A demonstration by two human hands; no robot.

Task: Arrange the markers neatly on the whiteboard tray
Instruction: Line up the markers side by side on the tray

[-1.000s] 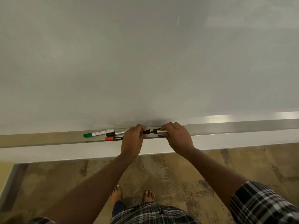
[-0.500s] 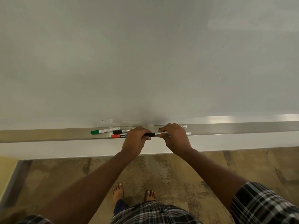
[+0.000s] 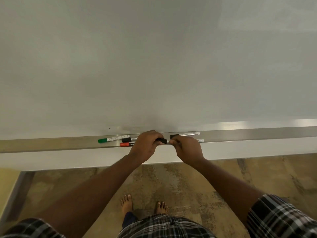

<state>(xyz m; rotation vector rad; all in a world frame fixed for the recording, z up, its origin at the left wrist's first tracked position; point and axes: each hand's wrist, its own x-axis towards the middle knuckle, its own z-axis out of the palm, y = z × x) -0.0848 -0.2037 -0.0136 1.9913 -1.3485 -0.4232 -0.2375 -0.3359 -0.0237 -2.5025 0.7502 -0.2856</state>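
Note:
A metal whiteboard tray (image 3: 240,134) runs across the view under a blank whiteboard (image 3: 154,57). On it lie a green-capped marker (image 3: 113,139), a black-capped marker (image 3: 127,139) and a red-capped marker (image 3: 126,144), all left of my hands. Another black-capped marker (image 3: 185,135) lies at the tray's back on the right. My left hand (image 3: 146,146) is closed on the black cap (image 3: 162,140) of a marker. My right hand (image 3: 187,149) grips the same marker's white barrel, whose end (image 3: 200,140) sticks out to the right.
A white ledge (image 3: 68,160) lies below the tray. Beneath it are a mottled brown floor (image 3: 188,182) and my bare feet (image 3: 127,204). A metal frame leg (image 3: 18,191) slants at lower left.
Both hands have stayed on the same black marker over the tray. The gap between cap and barrel seen a second ago has closed. The view has shifted slightly left.

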